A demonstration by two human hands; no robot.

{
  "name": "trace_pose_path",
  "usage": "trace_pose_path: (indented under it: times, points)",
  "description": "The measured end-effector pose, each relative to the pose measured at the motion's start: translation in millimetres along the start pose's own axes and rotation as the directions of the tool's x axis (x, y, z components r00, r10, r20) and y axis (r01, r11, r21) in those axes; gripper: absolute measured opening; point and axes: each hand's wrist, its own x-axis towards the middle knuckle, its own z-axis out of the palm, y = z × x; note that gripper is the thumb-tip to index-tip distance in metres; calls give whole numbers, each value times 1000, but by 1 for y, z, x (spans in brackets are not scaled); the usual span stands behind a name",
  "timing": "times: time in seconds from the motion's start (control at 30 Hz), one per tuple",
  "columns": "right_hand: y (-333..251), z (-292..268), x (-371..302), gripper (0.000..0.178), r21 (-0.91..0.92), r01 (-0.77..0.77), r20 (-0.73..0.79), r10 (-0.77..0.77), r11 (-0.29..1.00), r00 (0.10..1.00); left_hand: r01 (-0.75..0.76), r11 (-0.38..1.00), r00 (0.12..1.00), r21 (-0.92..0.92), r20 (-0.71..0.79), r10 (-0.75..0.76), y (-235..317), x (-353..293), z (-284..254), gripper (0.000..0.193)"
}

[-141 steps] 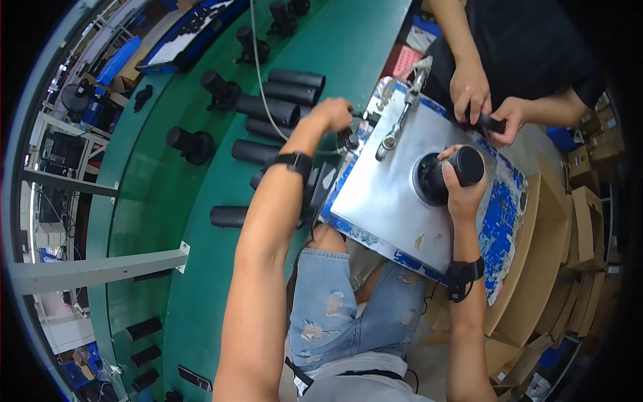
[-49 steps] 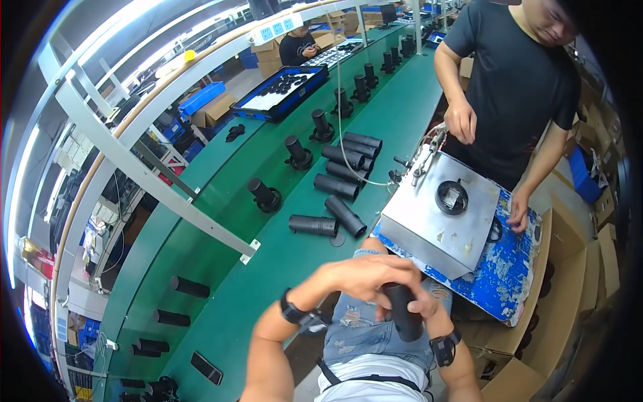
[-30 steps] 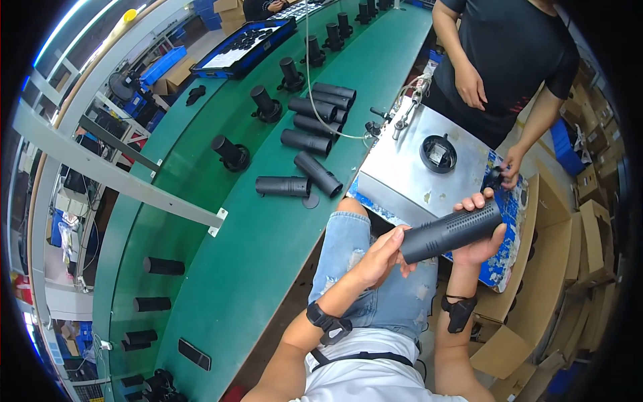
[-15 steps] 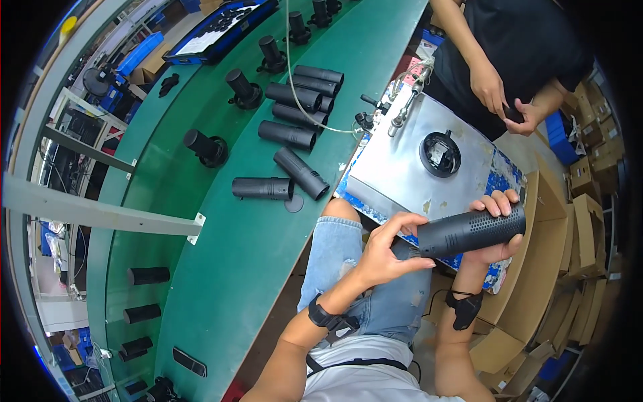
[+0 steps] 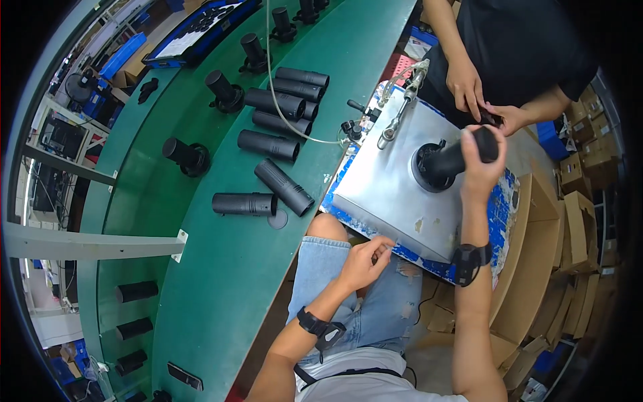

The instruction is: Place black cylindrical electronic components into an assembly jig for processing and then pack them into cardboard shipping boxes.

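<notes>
My right hand point(image 5: 481, 167) grips a black plastic cylinder point(image 5: 450, 161) near its raised end. The cylinder's lower end meets a round black ring fixture point(image 5: 420, 175) on top of a silver metal box point(image 5: 385, 171). Whether it is fully seated there I cannot tell. Over my lap, beside the box's near edge, my left hand point(image 5: 366, 262) is closed with curled fingers. What it holds, if anything, is hidden.
Several loose black tubes point(image 5: 268, 144) and a grey disc point(image 5: 277, 219) lie on the green bench point(image 5: 221, 281). Black cylinders on round bases point(image 5: 186, 157) stand behind them. Across the box, another person's hands point(image 5: 492, 115) hold a small dark part. Cardboard boxes point(image 5: 529, 248) stand at right.
My right hand has carried the cylinder away from my lap and brought its end to the ring fixture. My left hand has let go of the cylinder and drawn back.
</notes>
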Motion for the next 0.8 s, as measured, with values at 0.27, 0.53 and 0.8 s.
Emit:
trace_pose_path:
  times: [0.27, 0.53, 0.8]
  points:
    - [26, -8, 9, 40, 72, -293, 405, 241, 953, 882, 92, 992, 994, 84, 54, -97, -14, 1, 1, 16]
    - [32, 3, 16, 35, 21, -263, 556, 207, 965, 805, 106, 970, 972, 220, 184, -148, -13, 1, 1, 16]
    - [25, 31, -26, 36, -312, 22, -11, -27, 950, 1000, 113, 976, 984, 186, 118, -136, -19, 3, 5, 14]
